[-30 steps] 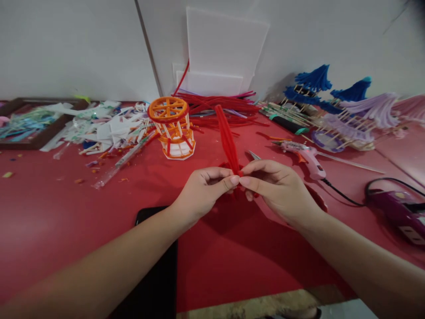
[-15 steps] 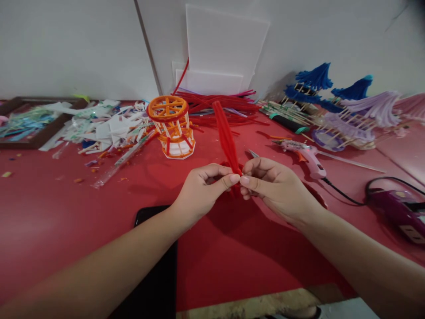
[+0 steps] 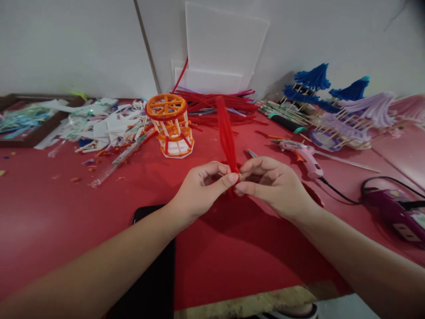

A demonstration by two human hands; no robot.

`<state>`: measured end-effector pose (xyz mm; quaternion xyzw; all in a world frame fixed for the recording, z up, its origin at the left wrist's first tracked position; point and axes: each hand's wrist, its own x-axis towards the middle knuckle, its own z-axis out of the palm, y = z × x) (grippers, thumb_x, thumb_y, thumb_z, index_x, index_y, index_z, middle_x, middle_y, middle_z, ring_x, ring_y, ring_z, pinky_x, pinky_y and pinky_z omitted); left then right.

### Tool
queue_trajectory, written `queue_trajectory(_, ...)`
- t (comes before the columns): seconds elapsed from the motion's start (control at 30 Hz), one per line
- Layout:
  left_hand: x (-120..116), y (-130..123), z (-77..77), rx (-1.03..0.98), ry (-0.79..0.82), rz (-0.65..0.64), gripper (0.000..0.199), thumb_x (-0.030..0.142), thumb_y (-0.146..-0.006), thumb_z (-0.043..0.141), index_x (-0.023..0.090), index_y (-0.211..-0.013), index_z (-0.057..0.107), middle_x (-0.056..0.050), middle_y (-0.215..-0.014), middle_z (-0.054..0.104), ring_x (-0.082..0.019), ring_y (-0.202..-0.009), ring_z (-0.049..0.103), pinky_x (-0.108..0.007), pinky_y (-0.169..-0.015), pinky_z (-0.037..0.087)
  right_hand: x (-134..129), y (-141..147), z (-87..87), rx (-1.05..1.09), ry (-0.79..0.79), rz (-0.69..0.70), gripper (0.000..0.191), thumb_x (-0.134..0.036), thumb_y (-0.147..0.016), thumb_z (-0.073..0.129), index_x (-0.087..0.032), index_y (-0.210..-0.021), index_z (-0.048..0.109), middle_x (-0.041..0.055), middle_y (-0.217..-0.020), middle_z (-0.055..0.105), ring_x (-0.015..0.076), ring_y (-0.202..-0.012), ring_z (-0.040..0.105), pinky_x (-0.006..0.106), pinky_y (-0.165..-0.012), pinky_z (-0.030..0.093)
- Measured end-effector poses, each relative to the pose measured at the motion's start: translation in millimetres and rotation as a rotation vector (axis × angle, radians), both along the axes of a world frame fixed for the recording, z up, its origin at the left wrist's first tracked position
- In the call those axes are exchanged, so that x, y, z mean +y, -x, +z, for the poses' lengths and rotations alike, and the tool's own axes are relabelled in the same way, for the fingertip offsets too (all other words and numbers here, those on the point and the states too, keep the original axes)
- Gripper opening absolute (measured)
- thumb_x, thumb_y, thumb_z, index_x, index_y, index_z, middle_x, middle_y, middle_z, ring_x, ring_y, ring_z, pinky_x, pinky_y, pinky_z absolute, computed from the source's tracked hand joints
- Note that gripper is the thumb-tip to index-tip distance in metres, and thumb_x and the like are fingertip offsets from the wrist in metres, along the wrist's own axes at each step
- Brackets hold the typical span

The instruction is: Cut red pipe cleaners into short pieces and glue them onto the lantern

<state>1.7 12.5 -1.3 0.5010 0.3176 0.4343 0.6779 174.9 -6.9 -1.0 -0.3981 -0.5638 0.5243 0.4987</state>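
Observation:
A bundle of red pipe cleaners (image 3: 226,133) stands upright between my hands, its long end pointing away toward the wall. My left hand (image 3: 209,184) pinches the gathered lower end between thumb and fingers. From the other side, my right hand (image 3: 274,184) closes its thumb and fingertips on the same narrow spot. Short red ends show below the fingers, partly hidden by them. Behind to the left stands an orange and white tower-like frame (image 3: 169,126) of sticks and pipe cleaners. The metal tip of a tool (image 3: 252,153) pokes out beyond my right hand.
Loose red pipe cleaners (image 3: 206,106) lie along the wall. Scraps (image 3: 113,124) cover the back left. A pink glue gun (image 3: 308,161), a purple device (image 3: 395,212) and small blue and lilac roofed models (image 3: 361,119) are at right. A black tablet-like slab (image 3: 152,266) lies under my left forearm.
My right thumb and fingers have shifted slightly at the gathered end. The bundle leans a little less to the left, and the whole view has moved slightly.

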Motion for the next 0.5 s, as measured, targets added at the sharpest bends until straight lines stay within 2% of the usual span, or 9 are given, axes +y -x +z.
queue_trajectory(0.13, 0.3, -1.5, -1.6, -0.042, 0.119, -0.006, 0.034, 0.041, -0.067, 0.084, 0.016, -0.067, 0.062, 0.005, -0.063, 0.058, -0.006, -0.060, 0.049, -0.020, -0.061, 0.040, -5.4, -1.1, 1.3, -0.445, -0.566, -0.143, 0.014, -0.015, -0.079, 0.075, -0.023, -0.086, 0.067, -0.0005, -0.082, 0.075, 0.0118, -0.074, 0.071, 0.022, -0.070, 0.058)
queue_trajectory(0.2, 0.3, -2.2, -2.3, -0.062, 0.133, -0.038, 0.034, 0.041, -0.067, 0.084, 0.015, -0.066, 0.062, 0.005, -0.064, 0.059, -0.006, -0.061, 0.050, -0.019, -0.062, 0.040, -7.2, -2.2, 3.0, -0.604, -0.755, -0.191, 0.012, -0.013, -0.082, 0.072, -0.023, -0.085, 0.066, -0.0003, -0.081, 0.075, 0.0111, -0.073, 0.071, 0.021, -0.072, 0.057)
queue_trajectory(0.3, -0.4, -2.7, -2.0, -0.064, 0.109, -0.064, 0.034, 0.041, -0.068, 0.083, 0.015, -0.065, 0.061, 0.006, -0.062, 0.056, -0.005, -0.059, 0.047, -0.018, -0.061, 0.038, -8.5, -2.8, 4.9, -0.659, -0.837, -0.232, 0.013, -0.014, -0.082, 0.072, -0.023, -0.085, 0.064, -0.0006, -0.079, 0.075, 0.0108, -0.071, 0.070, 0.020, -0.071, 0.056)
queue_trajectory(0.5, -0.9, -2.8, -2.4, -0.064, 0.107, -0.076, 0.033, 0.040, -0.068, 0.084, 0.014, -0.065, 0.063, 0.006, -0.063, 0.056, -0.004, -0.059, 0.047, -0.017, -0.060, 0.037, -8.8, -1.3, 5.8, -0.684, -0.803, -0.248, 0.011, -0.015, -0.084, 0.070, -0.024, -0.086, 0.064, -0.0008, -0.079, 0.075, 0.0107, -0.070, 0.070, 0.020, -0.069, 0.056)
